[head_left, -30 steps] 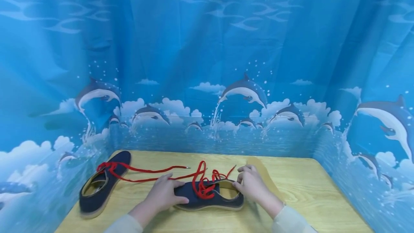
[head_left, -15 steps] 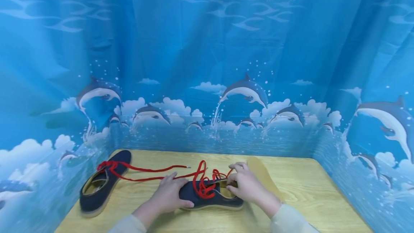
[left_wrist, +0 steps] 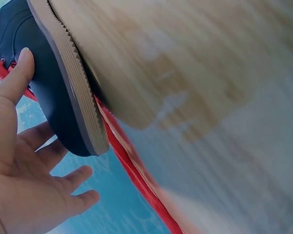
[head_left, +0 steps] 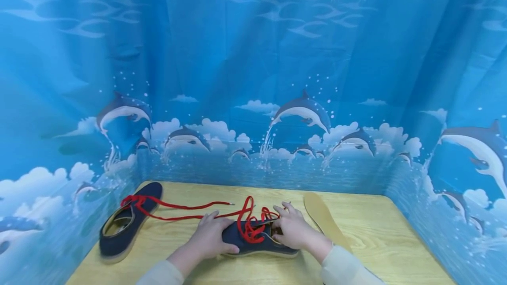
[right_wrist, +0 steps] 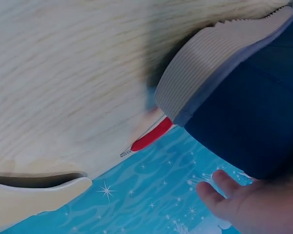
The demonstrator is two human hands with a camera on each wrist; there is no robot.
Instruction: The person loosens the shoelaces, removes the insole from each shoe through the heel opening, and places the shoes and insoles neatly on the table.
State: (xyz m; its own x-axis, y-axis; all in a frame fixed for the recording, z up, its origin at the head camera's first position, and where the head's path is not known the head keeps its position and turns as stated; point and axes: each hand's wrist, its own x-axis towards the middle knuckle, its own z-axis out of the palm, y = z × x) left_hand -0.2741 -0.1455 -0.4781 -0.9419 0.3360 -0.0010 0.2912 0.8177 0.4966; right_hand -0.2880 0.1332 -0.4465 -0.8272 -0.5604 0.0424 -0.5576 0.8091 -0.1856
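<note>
A dark navy shoe (head_left: 269, 246) with red laces (head_left: 250, 231) lies sole-down on the table, toe to the left. My left hand (head_left: 210, 239) grips its toe, thumb on the near side and fingers on the far side. In the left wrist view that thumb presses the navy upper (left_wrist: 49, 92), while two fingers stick out loosely past the toe. At the shoe's opening is my right hand (head_left: 296, 231), its lower fingertips dipped inside and hidden. The right wrist view shows the shoe's heel (right_wrist: 249, 107) with two fingers of that hand extended beyond it.
A second navy shoe (head_left: 112, 246) stands at the table's left, its long red laces trailing rightward. A tan insole (head_left: 322, 214) lies right of the right hand. The wooden table (head_left: 380, 241) ends at a blue dolphin-print curtain (head_left: 253, 78).
My right hand has moved left from the shoe's heel, and its fingers have gone into the opening. The left hand has shifted slightly right along the toe.
</note>
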